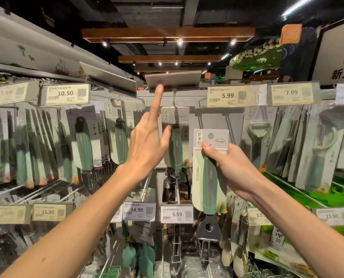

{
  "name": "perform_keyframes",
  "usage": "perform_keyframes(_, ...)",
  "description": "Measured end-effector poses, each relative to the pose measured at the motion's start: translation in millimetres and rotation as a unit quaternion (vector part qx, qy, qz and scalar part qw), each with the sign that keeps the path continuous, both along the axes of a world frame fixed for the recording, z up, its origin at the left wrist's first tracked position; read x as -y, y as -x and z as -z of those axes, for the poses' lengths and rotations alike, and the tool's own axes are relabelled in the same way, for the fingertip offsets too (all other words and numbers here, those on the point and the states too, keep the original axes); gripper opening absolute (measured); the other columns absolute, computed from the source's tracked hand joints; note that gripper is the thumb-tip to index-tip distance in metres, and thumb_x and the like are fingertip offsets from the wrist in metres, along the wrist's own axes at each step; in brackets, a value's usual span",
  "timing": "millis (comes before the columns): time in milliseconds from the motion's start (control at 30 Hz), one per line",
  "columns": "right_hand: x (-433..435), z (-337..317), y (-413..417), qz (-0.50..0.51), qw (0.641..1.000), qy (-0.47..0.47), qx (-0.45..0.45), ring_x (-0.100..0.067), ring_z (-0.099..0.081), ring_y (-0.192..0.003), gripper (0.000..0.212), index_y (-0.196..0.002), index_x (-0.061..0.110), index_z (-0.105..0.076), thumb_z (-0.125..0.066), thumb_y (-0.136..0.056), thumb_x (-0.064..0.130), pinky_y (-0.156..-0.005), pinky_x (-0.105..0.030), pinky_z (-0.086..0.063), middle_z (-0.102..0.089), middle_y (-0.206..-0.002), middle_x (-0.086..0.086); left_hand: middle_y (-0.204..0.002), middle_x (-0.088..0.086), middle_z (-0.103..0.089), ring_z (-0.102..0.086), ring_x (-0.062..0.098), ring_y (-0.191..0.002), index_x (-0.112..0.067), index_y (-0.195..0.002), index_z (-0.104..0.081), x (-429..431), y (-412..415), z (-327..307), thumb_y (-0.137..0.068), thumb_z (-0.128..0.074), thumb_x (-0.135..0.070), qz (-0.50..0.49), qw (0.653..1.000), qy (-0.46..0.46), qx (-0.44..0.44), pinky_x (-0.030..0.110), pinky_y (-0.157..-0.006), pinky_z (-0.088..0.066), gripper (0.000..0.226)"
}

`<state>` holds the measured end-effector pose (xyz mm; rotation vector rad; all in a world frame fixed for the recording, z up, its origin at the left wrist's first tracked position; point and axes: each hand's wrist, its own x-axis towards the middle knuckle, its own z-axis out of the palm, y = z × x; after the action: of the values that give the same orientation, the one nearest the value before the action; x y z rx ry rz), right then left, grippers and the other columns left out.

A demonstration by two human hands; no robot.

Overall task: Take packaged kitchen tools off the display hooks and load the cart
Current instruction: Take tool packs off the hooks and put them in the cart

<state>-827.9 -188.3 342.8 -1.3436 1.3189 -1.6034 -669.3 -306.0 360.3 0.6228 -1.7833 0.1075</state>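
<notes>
My right hand [230, 167] grips a carded kitchen tool [209, 177] with a green handle and a metal head, held upright in front of the display and off its hook. My left hand [148, 141] is raised with its index finger straight up, the fingertip touching the flipped-up price-tag holder [173, 80] above the centre hook. The thumb points toward another green-handled packaged tool [175, 141] that hangs on that hook behind the hand. No cart shows in the view.
Rows of carded green-handled tools hang at left [83, 141], and peelers [315, 149] at right. Price tags 10.50 [65, 94], 5.99 [228, 96] and 7.99 [291, 93] front the upper hooks. Lower hooks carry tags 14.90 [138, 210] and 5.59 [177, 214].
</notes>
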Motion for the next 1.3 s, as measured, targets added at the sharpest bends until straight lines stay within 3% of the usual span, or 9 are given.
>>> perform_keyframes(133, -9, 11, -5, -0.048, 0.999, -0.018, -0.007, -0.014, -0.071, -0.102, 0.032, -0.120, 0.021, -0.065, -0.047, -0.100, 0.038, -0.093, -0.037, -0.052, -0.076, -0.108, 0.003, -0.096, -0.007, -0.068, -0.066, 0.005, -0.077, -0.033, -0.138, -0.046, -41, -19, 36, -0.095, -0.063, -0.027, 0.114, 0.986, -0.124, -0.003, 0.019, -0.073, -0.055, 0.047)
perform_keyframes(300, -4, 18, -27, -0.121, 0.991, -0.041, 0.047, -0.022, -0.072, -0.102, 0.034, -0.126, 0.019, -0.061, -0.039, -0.104, 0.035, -0.092, -0.042, -0.056, -0.075, -0.110, -0.006, -0.083, 0.001, -0.073, -0.070, 0.009, -0.072, -0.018, -0.114, -0.065, -62, -18, 51, -0.084, -0.075, -0.030, 0.263, 0.886, -0.378, -0.055, 0.020, -0.060, -0.052, 0.033)
perform_keyframes(400, 3, 23, -33, -0.114, 0.992, -0.043, 0.028, -0.014, -0.072, -0.100, 0.032, -0.129, 0.024, -0.057, -0.041, -0.104, 0.036, -0.087, -0.035, -0.057, -0.074, -0.112, -0.001, -0.083, 0.001, -0.075, -0.072, 0.010, -0.075, -0.013, -0.107, -0.069, -58, -20, 50, -0.090, -0.070, -0.015, 0.266, 0.870, -0.404, -0.091, 0.018, -0.061, -0.051, 0.017)
perform_keyframes(567, 13, 4, -36, 0.051, 0.974, 0.087, -0.202, 0.009, -0.060, -0.087, 0.043, -0.137, 0.034, -0.036, -0.055, -0.098, 0.035, -0.072, -0.016, -0.052, -0.058, -0.110, 0.015, -0.087, 0.007, -0.077, -0.072, 0.015, -0.082, -0.011, -0.104, -0.068, -45, -25, 42, -0.094, -0.064, -0.010, 0.281, 0.853, -0.415, -0.148, 0.020, -0.066, -0.051, 0.012)
perform_keyframes(733, 24, -32, -26, 0.091, 0.924, 0.154, -0.339, -0.004, -0.048, -0.106, 0.084, -0.154, 0.032, -0.018, -0.069, -0.088, 0.041, -0.084, -0.017, -0.037, -0.046, -0.122, 0.019, -0.068, -0.007, -0.070, -0.067, 0.002, -0.070, -0.005, -0.112, -0.066, -37, -22, 23, -0.094, -0.063, -0.009, 0.275, 0.870, -0.373, -0.169, 0.014, -0.065, -0.050, 0.018)
perform_keyframes(900, 29, -45, -21, 0.081, 0.900, 0.204, -0.376, -0.009, -0.045, -0.123, 0.103, -0.155, 0.041, -0.006, -0.077, -0.080, 0.044, -0.096, -0.022, -0.038, -0.033, -0.156, 0.010, -0.093, 0.005, -0.075, -0.071, 0.007, -0.083, -0.006, -0.116, -0.065, -30, -14, 3, -0.094, -0.065, -0.011, 0.240, 0.898, -0.329, -0.165, 0.019, -0.075, -0.055, 0.023)
perform_keyframes(967, 32, -48, -20, 0.094, 0.896, 0.204, -0.383, -0.009, -0.050, -0.112, 0.105, -0.155, 0.042, -0.002, -0.076, -0.080, 0.048, -0.092, -0.028, -0.044, -0.041, -0.149, 0.012, -0.096, 0.006, -0.075, -0.073, 0.012, -0.090, -0.004, -0.118, -0.063, -26, -11, -2, -0.094, -0.065, -0.012, 0.232, 0.900, -0.326, -0.171, 0.021, -0.080, -0.057, 0.026)
perform_keyframes(1100, 38, -48, -20, 0.107, 0.892, 0.207, -0.388, 0.002, -0.048, -0.067, 0.101, -0.155, 0.042, 0.002, -0.073, -0.086, 0.041, -0.069, -0.028, -0.049, -0.050, -0.080, 0.019, -0.098, 0.010, -0.074, -0.072, 0.012, -0.092, -0.004, -0.120, -0.062, -17, -6, -12, -0.095, -0.065, -0.013, 0.223, 0.896, -0.333, -0.191, 0.018, -0.080, -0.056, 0.027)
perform_keyframes(1300, 48, -28, -17, 0.140, 0.885, 0.203, -0.395, -0.015, -0.048, -0.087, 0.084, -0.156, 0.035, -0.003, -0.059, -0.094, 0.047, -0.085, -0.035, -0.042, -0.061, -0.100, 0.003, -0.106, 0.002, -0.073, -0.069, 0.009, -0.100, -0.005, -0.124, -0.061, -13, 2, -18, -0.094, -0.066, -0.012, 0.232, 0.888, -0.352, -0.183, 0.029, -0.096, -0.053, 0.031)
